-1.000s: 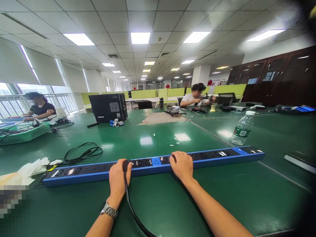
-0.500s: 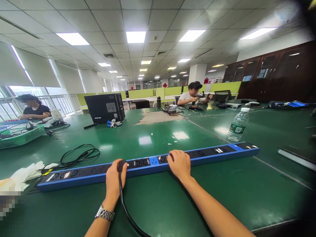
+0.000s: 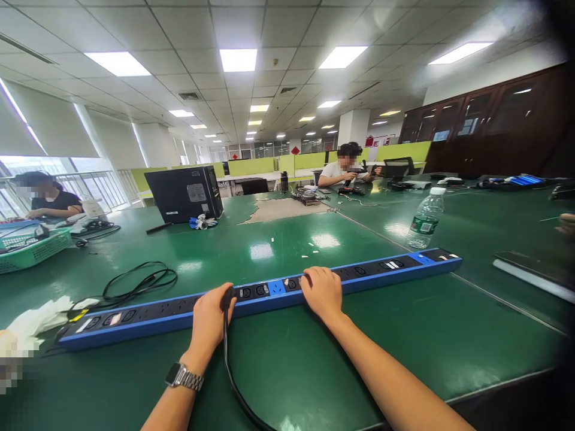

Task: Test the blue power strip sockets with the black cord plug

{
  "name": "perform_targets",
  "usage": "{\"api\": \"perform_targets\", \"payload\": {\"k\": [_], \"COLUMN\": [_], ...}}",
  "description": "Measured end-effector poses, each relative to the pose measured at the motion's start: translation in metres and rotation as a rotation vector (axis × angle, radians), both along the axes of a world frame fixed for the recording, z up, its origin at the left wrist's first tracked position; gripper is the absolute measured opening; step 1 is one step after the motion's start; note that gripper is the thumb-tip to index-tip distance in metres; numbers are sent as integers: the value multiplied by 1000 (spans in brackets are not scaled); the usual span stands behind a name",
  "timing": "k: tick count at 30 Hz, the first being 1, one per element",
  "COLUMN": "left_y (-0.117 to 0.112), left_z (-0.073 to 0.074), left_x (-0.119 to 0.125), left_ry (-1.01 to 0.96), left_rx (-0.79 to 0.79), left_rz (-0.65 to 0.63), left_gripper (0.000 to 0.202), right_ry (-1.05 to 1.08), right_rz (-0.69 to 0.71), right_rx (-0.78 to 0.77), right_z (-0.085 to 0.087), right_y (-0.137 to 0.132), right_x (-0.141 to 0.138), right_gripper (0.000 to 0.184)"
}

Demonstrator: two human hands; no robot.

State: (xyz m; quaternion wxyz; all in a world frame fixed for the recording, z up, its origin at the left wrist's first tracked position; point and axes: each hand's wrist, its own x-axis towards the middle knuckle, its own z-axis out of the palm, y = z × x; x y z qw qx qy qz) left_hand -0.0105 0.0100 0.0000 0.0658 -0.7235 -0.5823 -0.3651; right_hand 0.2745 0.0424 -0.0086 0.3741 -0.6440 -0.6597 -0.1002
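Note:
A long blue and black power strip [image 3: 386, 269] lies across the green table [image 3: 287, 365] in front of me. My left hand [image 3: 209, 320] is closed round a black plug [image 3: 227, 294] sitting at a socket near the strip's middle; its black cable [image 3: 238, 389] trails toward me. A metal watch is on that wrist. My right hand [image 3: 321, 291] lies on top of the strip just right of the blue socket section [image 3: 275, 287], fingers curled over the far edge, pressing it down.
A water bottle [image 3: 424, 218] stands beyond the strip's right end. A coiled black cable [image 3: 139, 281] and white tissue [image 3: 40, 314] lie at left, a green basket [image 3: 31, 251] and a black computer case [image 3: 184, 193] farther back. Two people sit at far tables. A dark flat device [image 3: 534, 272] lies right.
The view has tilted and shifted slightly, so the strip sits a little lower left in the picture. Both hands keep their places on the plug and the strip.

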Motion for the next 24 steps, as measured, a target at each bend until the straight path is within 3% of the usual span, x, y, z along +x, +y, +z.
{"api": "perform_targets", "payload": {"k": [8, 15, 24], "left_y": [-2, -10, 4], "left_z": [-7, 11, 16], "left_x": [6, 14, 24], "left_ry": [-232, -466, 67], "left_rx": [34, 158, 52], "left_rz": [32, 104, -137], "left_gripper": [37, 42, 34], "right_ry": [3, 17, 10], "right_rz": [-2, -5, -10], "right_rx": [3, -2, 11], "right_z": [1, 1, 0], "right_y": [0, 1, 2], "right_x": [0, 0, 0], "right_gripper": [21, 20, 20]}}
